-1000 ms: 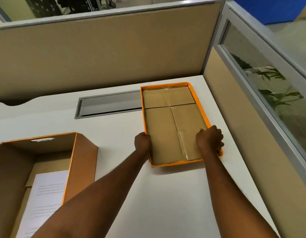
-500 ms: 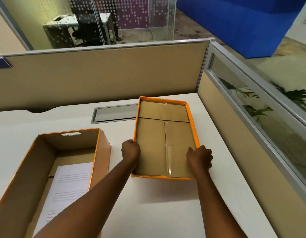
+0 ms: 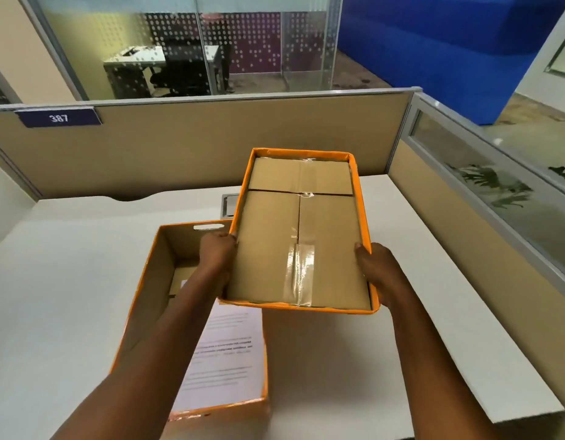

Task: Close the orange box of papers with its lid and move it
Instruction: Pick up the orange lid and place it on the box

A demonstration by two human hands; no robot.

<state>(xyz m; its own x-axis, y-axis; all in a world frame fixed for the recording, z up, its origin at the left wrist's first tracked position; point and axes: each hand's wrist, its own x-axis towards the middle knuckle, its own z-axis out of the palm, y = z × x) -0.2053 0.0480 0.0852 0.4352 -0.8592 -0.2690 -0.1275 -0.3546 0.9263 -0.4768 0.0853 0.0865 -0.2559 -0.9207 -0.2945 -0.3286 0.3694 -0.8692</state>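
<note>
Left hand [image 3: 216,254] and right hand [image 3: 374,271] clamped on the long sides of the orange lid [image 3: 302,230], lid held off the desk [image 3: 52,281], inside facing up, open orange box [image 3: 148,296] at its seven o'clock, papers [image 3: 224,354] inside

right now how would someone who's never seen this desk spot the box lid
Start at the white desk and find the open orange box with papers inside. The lid is the shallow orange tray held above it by the left hand and right hand. It alone shows a taped brown cardboard underside.
</note>
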